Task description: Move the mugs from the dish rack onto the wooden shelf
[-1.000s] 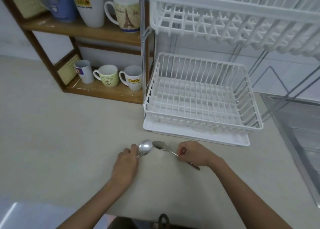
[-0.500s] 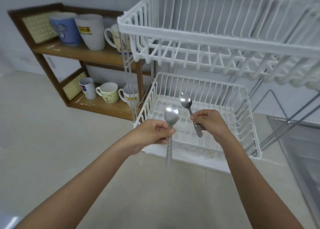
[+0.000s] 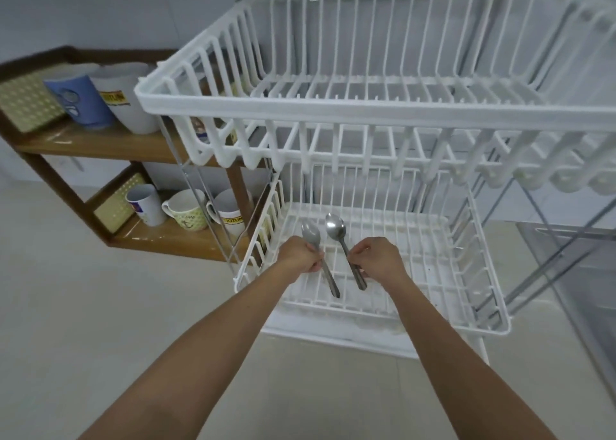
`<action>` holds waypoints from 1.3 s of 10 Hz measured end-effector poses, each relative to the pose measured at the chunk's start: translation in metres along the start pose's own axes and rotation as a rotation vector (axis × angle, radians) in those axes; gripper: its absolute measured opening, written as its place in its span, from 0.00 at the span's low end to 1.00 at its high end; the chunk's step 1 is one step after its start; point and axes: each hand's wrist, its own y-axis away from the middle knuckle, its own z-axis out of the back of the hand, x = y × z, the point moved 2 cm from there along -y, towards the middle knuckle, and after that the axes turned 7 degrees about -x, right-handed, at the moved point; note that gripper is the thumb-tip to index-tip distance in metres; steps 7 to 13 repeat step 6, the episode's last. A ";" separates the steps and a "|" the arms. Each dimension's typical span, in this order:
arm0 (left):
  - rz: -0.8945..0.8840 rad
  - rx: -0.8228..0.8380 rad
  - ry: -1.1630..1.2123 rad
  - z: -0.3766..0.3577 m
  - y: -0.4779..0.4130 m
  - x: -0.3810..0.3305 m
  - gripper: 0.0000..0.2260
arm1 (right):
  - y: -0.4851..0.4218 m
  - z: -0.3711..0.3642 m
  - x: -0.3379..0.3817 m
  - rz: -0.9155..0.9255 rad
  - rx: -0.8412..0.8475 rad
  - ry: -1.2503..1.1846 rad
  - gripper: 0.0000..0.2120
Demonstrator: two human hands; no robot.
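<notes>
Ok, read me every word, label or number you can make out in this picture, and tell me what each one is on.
"JOTUN", on a yellow label on the tall white cup on the upper shelf.
"JOTUN", on a yellow label on the white mug on the lower shelf.
Blue mug: picture only, no readable words.
Small white cup: mark too blurred to read.
Green patterned mug: print too small to read.

I see two steel spoons: one spoon (image 3: pixel 316 253) on my left, the other spoon (image 3: pixel 341 244) just beside it on my right, bowls pointing away, handles slanting toward me, apart. A pale counter (image 3: pixel 116 306) spreads below. A metal sink (image 3: pixel 580 273) edges the right.
</notes>
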 end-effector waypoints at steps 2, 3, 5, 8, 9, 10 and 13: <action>-0.025 -0.044 -0.054 -0.001 0.001 0.002 0.09 | 0.004 0.002 0.005 0.018 -0.006 0.047 0.04; -0.096 -0.078 -0.091 0.001 0.009 0.001 0.06 | 0.013 0.007 0.009 0.017 -0.027 0.034 0.06; -0.522 -0.114 -0.181 0.021 0.054 0.003 0.06 | 0.052 0.018 0.025 0.123 -0.187 0.045 0.04; -0.743 -0.106 -0.123 0.045 0.088 0.021 0.05 | 0.091 0.009 0.032 0.276 -0.319 0.008 0.06; -0.743 -0.106 -0.123 0.045 0.088 0.021 0.05 | 0.091 0.009 0.032 0.276 -0.319 0.008 0.06; -0.743 -0.106 -0.123 0.045 0.088 0.021 0.05 | 0.091 0.009 0.032 0.276 -0.319 0.008 0.06; -0.743 -0.106 -0.123 0.045 0.088 0.021 0.05 | 0.091 0.009 0.032 0.276 -0.319 0.008 0.06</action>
